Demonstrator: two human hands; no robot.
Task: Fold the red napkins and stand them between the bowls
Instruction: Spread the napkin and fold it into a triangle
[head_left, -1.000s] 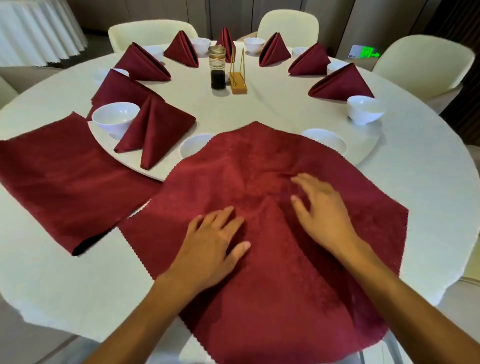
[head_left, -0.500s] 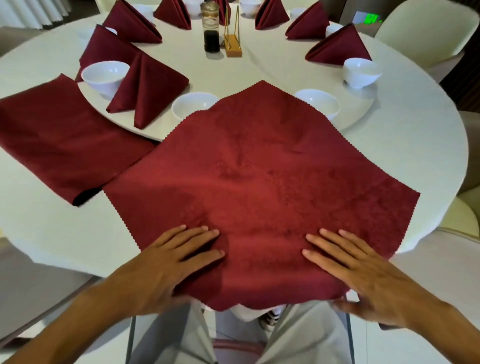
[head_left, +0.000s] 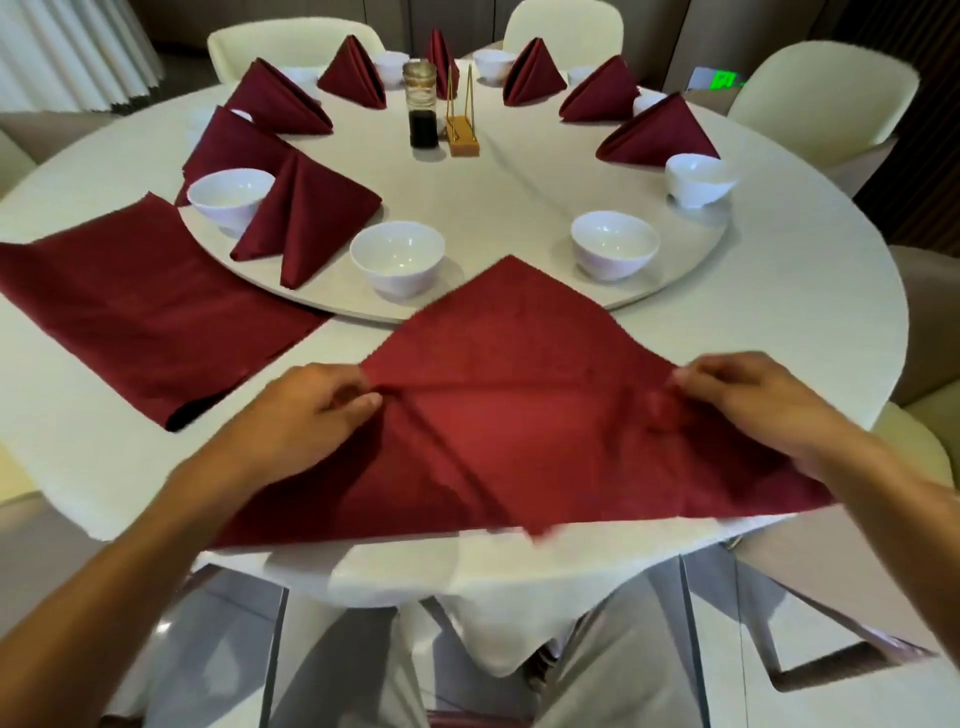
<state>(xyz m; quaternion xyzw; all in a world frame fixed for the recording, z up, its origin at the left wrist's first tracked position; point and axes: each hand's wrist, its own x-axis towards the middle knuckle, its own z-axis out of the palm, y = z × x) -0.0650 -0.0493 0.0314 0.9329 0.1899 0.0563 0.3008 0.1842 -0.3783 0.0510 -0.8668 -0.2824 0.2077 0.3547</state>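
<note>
- The left hand (head_left: 311, 410) has its fingers curled and pinches the left edge of a wide dark-red cloth napkin (head_left: 519, 415), thumb against the fabric.
- The right hand (head_left: 748, 400) pinches the napkin's right edge the same way; this hand is slightly blurred.
- The napkin between the hands forms a broad triangle, its point towards the far side, its long lower edge along the near rim of the worktop (head_left: 779, 312). Soft creases run from the left pinch across the matte weave.
- The far point lies on the edge of the round pale turntable (head_left: 493, 208), between two glossy white bowls: the left bowl (head_left: 397, 257) and the right bowl (head_left: 614, 244).
- To the left, a flat rectangular stack of red napkins (head_left: 140, 306) lies on the white tablecloth.
- Further left on the turntable, a folded red napkin cone (head_left: 306, 213) lies beside another white bowl (head_left: 230, 197).
- More pointed red napkins stand round the far rim with small bowls among them.
- At the centre stand a glass sauce bottle (head_left: 423, 111) with dark liquid and a gold wire holder (head_left: 462, 132).
</note>
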